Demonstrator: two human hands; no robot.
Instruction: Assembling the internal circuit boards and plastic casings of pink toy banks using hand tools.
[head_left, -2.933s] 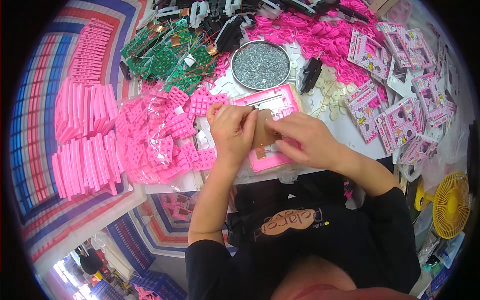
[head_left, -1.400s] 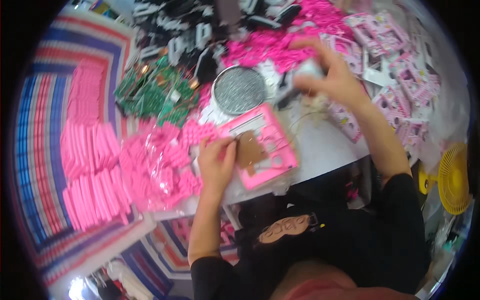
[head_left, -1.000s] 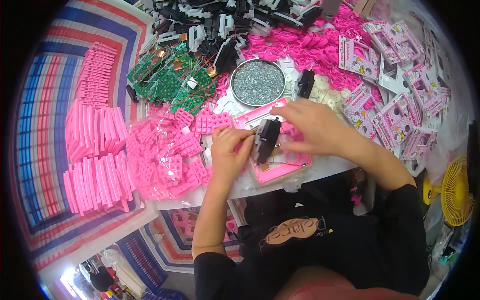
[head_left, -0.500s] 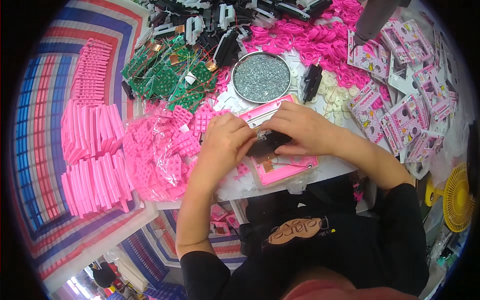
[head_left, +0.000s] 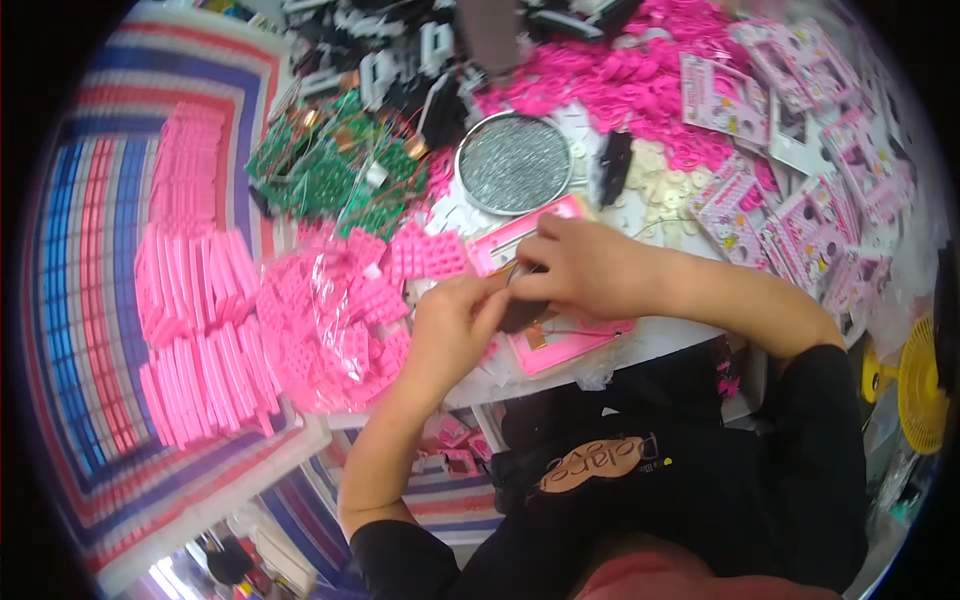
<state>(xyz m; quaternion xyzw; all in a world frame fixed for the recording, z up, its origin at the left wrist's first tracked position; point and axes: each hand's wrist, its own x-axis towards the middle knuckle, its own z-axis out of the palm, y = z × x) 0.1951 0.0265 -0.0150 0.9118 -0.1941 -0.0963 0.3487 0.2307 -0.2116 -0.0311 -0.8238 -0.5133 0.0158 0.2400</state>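
Over a pink plastic casing (head_left: pixel 565 349), both my hands meet at a black plastic part (head_left: pixel 522 314). My left hand (head_left: pixel 452 318) pinches its left side with thumb and fingertips. The fingers of my right hand (head_left: pixel 585 262) are curled on its right side, back of the hand up. The part is tilted and partly hidden by my fingers. Thin wires and a small copper-coloured piece (head_left: pixel 538 336) show in the casing below it. The casing's upper end, with a silvery strip, shows beyond my hands.
A round tin of small screws (head_left: pixel 514 165) stands beyond the casing. Green circuit boards (head_left: pixel 320 170) and bagged pink keypads (head_left: pixel 325 320) lie left. Pink rings (head_left: pixel 640 70), cream discs (head_left: pixel 675 195) and printed panels (head_left: pixel 815 230) spread right. A grey tool (head_left: pixel 490 35) hangs above.
The black part has tipped and turned between my fingers, and my right hand has closed in toward my left. The view has shifted slightly, and the hanging tool appears farther left.
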